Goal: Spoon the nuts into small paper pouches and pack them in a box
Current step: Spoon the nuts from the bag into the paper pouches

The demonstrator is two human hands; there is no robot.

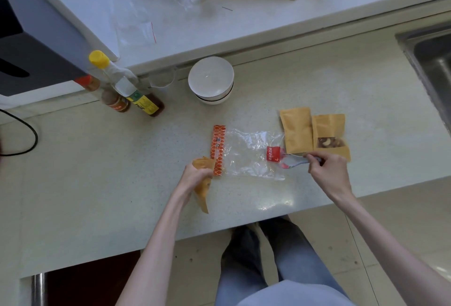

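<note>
Kraft pouch [203, 183] gripped in our left hand [195, 175] at frame centre, right hand [325, 171] pinching spoon [296, 160] over clear bag [251, 154] on surface [97, 183].

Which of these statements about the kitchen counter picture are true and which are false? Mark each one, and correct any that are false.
1. The left hand grips a paper pouch. True.
2. The right hand holds a knife. False: it holds a spoon, whose bowl lies at the mouth of the clear plastic bag.
3. Two pouches lie side by side on the counter, and the window pouch shows nuts. True.
4. The white bowls are full of nuts. False: the top bowl looks empty.
5. A yellow-capped bottle stands left of the bowls. True.
</note>
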